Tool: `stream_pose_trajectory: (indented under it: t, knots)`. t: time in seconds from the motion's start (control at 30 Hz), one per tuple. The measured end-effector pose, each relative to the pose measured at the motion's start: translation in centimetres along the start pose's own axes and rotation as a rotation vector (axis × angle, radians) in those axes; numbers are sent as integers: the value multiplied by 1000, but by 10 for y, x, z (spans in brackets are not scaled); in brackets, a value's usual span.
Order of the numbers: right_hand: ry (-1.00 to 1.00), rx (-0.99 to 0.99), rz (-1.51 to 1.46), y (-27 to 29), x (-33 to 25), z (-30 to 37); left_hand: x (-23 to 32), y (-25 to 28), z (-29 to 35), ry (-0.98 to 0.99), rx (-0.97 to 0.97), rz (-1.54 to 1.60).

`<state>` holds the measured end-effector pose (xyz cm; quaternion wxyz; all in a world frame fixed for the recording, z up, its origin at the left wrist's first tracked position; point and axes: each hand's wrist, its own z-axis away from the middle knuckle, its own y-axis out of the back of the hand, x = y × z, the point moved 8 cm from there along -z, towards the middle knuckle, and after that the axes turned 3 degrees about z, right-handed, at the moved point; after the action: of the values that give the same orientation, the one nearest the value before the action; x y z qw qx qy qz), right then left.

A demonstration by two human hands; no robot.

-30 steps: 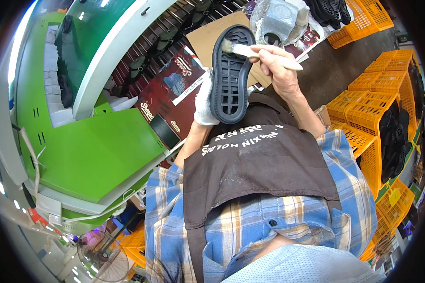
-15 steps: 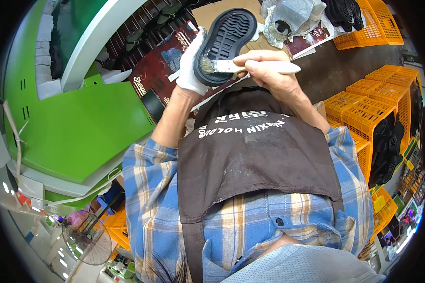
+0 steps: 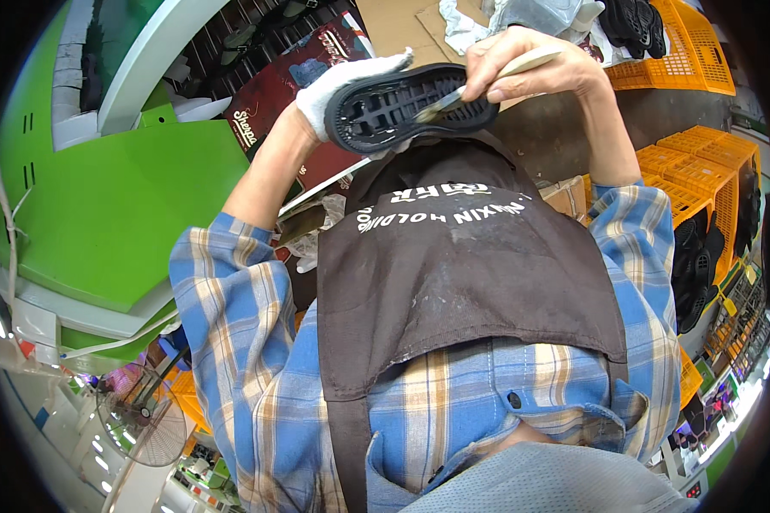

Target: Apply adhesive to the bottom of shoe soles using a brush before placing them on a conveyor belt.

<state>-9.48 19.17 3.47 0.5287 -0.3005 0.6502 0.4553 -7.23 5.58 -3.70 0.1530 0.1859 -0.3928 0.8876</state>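
A black shoe sole (image 3: 372,120) lies nearly level, its hollow ribbed side facing up. In a white glove, my left hand (image 3: 323,91) is closed on the sole's left end and far edge, with fingers partly hidden beneath it. My bare right hand (image 3: 535,67) grips a flat paintbrush (image 3: 447,103) by its pale handle, above the sole's right end. The bristles touch or hover just over the ribs near the near edge; I cannot tell which. Wet-looking shine shows along the rim at the left end.
Beyond the sole are a dark red printed box (image 3: 269,90), brown cardboard (image 3: 393,26) and a cloudy plastic container (image 3: 530,12). A green panel (image 3: 111,222) fills the left. Orange crates (image 3: 689,167) stack at right, some with black soles. Low left stands a fan (image 3: 150,423).
The sole has turned from steeply upright to nearly level. The brush has moved from its lower left rim toward the right half, and my right hand has moved up and right.
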Motion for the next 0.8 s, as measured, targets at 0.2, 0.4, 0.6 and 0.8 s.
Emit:
stream_pose_trajectory:
  t: [0.2,0.4,0.6,0.8]
  knots:
    - [21,540,-155,44,3,58,47,-2,29,-890,148,-196]
    - [191,1078,-213,10,-14,47,50,-9,38,-1433,417,-326]
    - [153,1250,-18,-13,-27,18,49,-37,28,-1536,946,-998]
    - [126,1154,-56,-29,-36,-10,33,-34,0,-1484,782,-1075]
